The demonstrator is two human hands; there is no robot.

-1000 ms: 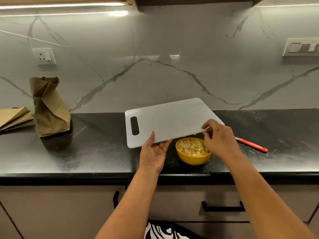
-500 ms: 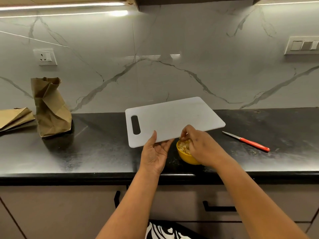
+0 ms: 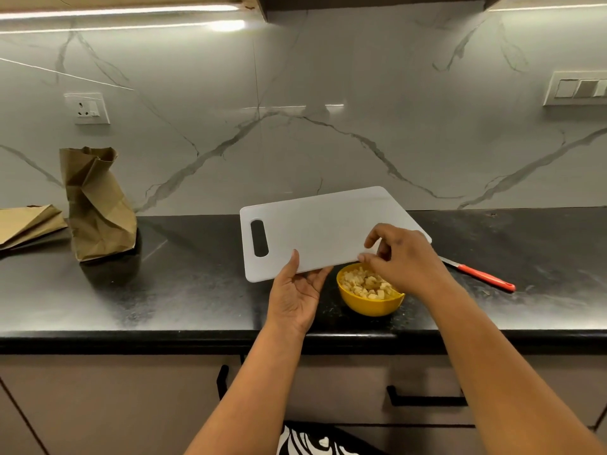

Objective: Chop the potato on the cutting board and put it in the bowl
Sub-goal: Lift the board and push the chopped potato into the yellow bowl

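A white cutting board (image 3: 315,224) with a handle slot is tilted up over the counter. My left hand (image 3: 295,293) grips its near edge from below, thumb on top. Its surface looks bare. Just under that edge stands a yellow bowl (image 3: 369,303) filled with small potato cubes (image 3: 364,284). My right hand (image 3: 404,257) hovers over the bowl and the board's right part, fingers loosely spread, and I see nothing in it. A knife with an orange handle (image 3: 486,278) lies on the counter to the right of that hand.
The black counter (image 3: 197,290) runs the whole width, front edge near me. A standing brown paper bag (image 3: 95,205) and a flat one (image 3: 26,224) are at the far left. Drawers with black handles (image 3: 423,400) are below.
My right hand dipped down to the bowl from the board's right corner, then rose and now hovers above the bowl with fingers apart. The board stays tilted in my left hand.
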